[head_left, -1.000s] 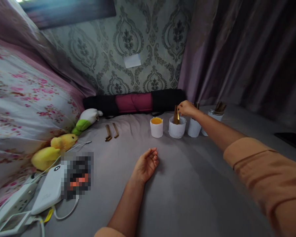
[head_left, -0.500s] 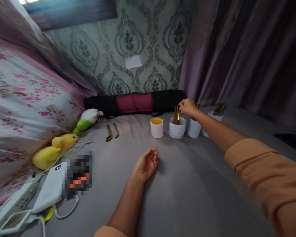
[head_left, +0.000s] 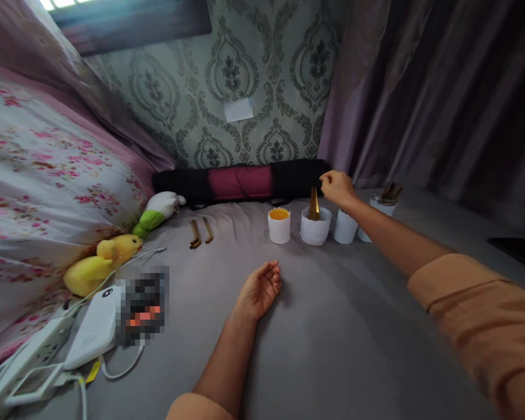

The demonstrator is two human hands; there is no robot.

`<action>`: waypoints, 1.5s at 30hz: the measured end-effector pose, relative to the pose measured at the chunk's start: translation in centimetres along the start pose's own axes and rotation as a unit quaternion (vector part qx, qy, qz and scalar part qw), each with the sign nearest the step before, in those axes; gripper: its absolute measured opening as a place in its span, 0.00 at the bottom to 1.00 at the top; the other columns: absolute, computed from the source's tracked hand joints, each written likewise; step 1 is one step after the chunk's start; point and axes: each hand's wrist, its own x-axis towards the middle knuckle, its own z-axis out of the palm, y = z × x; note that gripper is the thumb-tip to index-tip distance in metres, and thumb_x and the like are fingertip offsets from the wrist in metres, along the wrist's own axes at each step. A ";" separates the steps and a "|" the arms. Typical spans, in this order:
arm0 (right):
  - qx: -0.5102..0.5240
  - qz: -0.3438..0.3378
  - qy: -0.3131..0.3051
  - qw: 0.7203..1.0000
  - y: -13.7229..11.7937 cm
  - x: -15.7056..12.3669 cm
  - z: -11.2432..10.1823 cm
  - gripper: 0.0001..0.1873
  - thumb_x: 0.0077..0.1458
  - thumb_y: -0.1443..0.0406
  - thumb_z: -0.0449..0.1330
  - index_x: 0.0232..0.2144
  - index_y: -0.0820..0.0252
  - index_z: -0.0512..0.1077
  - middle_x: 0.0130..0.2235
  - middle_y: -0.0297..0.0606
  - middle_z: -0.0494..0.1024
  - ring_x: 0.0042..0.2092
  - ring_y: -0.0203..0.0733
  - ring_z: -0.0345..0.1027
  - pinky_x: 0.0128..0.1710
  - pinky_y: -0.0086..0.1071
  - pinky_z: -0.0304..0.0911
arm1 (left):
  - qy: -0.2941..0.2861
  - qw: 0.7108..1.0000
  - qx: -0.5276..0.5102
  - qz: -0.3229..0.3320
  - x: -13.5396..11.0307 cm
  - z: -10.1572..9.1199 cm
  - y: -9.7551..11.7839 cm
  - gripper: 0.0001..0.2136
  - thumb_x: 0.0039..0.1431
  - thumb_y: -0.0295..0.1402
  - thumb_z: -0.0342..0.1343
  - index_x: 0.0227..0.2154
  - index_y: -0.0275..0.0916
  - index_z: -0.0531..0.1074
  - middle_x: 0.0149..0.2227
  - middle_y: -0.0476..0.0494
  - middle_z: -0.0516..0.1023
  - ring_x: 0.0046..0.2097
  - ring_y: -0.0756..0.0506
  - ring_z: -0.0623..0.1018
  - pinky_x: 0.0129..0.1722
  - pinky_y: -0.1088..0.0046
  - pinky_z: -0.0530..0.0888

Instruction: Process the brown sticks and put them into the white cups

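My right hand [head_left: 338,188] is raised above the row of white-wrapped containers, fingers bent and a little apart, nothing visible in them. Just left of its fingertips, several slim gold-coloured sticks [head_left: 314,204] stand upright in a wide white-wrapped cup [head_left: 315,231]. My left hand [head_left: 261,290] rests on the grey sheet [head_left: 315,338], palm partly turned up, with loosely curled fingers and nothing in it. Beyond it stands a white-wrapped cup with a yellow inside [head_left: 279,229]. Several bent gold-coloured sticks [head_left: 195,234] lie on the sheet at left.
Partly behind my right forearm are a white-wrapped container [head_left: 345,228] and a jar [head_left: 382,205] holding several brownish sticks. Plush toys [head_left: 87,276], a white power bank [head_left: 95,332], cables and a power strip [head_left: 39,356] lie at left. A black-and-maroon roll [head_left: 240,182] lines the wall.
My right hand has moved slightly up and right, away from the gold-coloured sticks, which stay in the wide cup. The left hand has stayed put. The view has shifted slightly.
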 end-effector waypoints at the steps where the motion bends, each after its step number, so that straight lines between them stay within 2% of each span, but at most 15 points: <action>1: -0.003 0.002 0.001 1.000 0.0 -0.1 0.0 0.15 0.52 0.69 0.48 0.36 0.63 0.73 0.34 0.43 0.76 0.36 0.41 0.68 0.39 0.31 0.60 | 0.001 1.000 0.001 0.001 0.0 0.0 0.0 0.07 0.56 0.27 0.47 0.30 0.30 0.69 0.25 0.45 0.70 0.23 0.55 0.68 0.21 0.81 0.64; 9: 0.016 0.005 0.012 1.000 0.3 -0.7 0.4 0.15 0.52 0.67 0.48 0.35 0.62 0.74 0.34 0.42 0.76 0.36 0.41 0.67 0.37 0.30 0.60 | 0.001 1.000 0.005 0.007 0.1 0.0 -0.1 0.07 0.56 0.27 0.47 0.30 0.30 0.69 0.24 0.45 0.70 0.23 0.55 0.68 0.21 0.81 0.63; 22: 0.074 0.015 0.021 0.997 0.9 -2.0 0.3 0.16 0.53 0.61 0.48 0.33 0.62 0.74 0.28 0.40 0.75 0.32 0.40 0.68 0.31 0.30 0.59 | 0.004 1.000 0.008 0.008 -0.1 0.2 0.0 0.07 0.56 0.27 0.48 0.30 0.30 0.69 0.25 0.45 0.70 0.23 0.55 0.67 0.21 0.81 0.64; 26: 0.152 0.036 -0.012 0.988 0.3 -3.8 0.0 0.20 0.55 0.56 0.45 0.31 0.63 0.72 0.25 0.39 0.73 0.26 0.37 0.66 0.26 0.29 0.59 | -0.005 1.000 0.007 0.005 -0.1 0.0 0.0 0.06 0.55 0.27 0.49 0.30 0.30 0.69 0.25 0.45 0.70 0.23 0.55 0.68 0.21 0.82 0.64; 29: 0.231 0.040 -0.056 0.971 -0.6 -5.8 -0.3 0.21 0.56 0.53 0.44 0.29 0.62 0.69 0.23 0.37 0.70 0.20 0.32 0.61 0.20 0.26 0.56 | -0.010 1.000 0.005 0.004 -0.1 0.0 0.0 0.06 0.55 0.27 0.49 0.30 0.30 0.69 0.25 0.45 0.70 0.24 0.55 0.68 0.21 0.82 0.64; 33: 0.291 0.060 -0.117 0.948 -1.8 -8.9 -0.1 0.21 0.55 0.52 0.45 0.25 0.61 0.66 0.21 0.34 0.67 0.18 0.30 0.59 0.17 0.24 0.54 | -0.010 1.000 0.004 0.006 -0.1 0.1 0.0 0.05 0.55 0.28 0.50 0.30 0.30 0.69 0.25 0.45 0.70 0.23 0.55 0.68 0.21 0.82 0.64; 38: 0.307 0.086 -0.178 0.931 -2.3 -12.6 1.9 0.19 0.54 0.54 0.45 0.24 0.60 0.65 0.20 0.32 0.66 0.18 0.30 0.60 0.16 0.23 0.54 | -0.011 1.000 0.007 0.008 -0.1 0.2 0.0 0.06 0.55 0.28 0.50 0.30 0.30 0.69 0.25 0.45 0.70 0.23 0.55 0.67 0.20 0.82 0.64; 42: 0.280 0.089 -0.217 0.931 -1.7 -14.7 4.6 0.20 0.54 0.54 0.44 0.23 0.60 0.66 0.19 0.32 0.66 0.18 0.31 0.60 0.17 0.24 0.54 | -0.011 1.000 0.010 0.007 0.0 0.1 -0.1 0.06 0.55 0.28 0.50 0.31 0.30 0.69 0.25 0.45 0.70 0.23 0.55 0.68 0.20 0.82 0.64; 45: 0.255 0.070 -0.214 0.940 -1.1 -15.7 6.1 0.21 0.54 0.54 0.43 0.22 0.61 0.66 0.18 0.33 0.67 0.19 0.32 0.60 0.18 0.24 0.54 | -0.019 1.000 0.013 0.014 0.1 -0.1 -0.2 0.06 0.54 0.29 0.50 0.31 0.30 0.69 0.25 0.45 0.70 0.23 0.55 0.68 0.20 0.82 0.63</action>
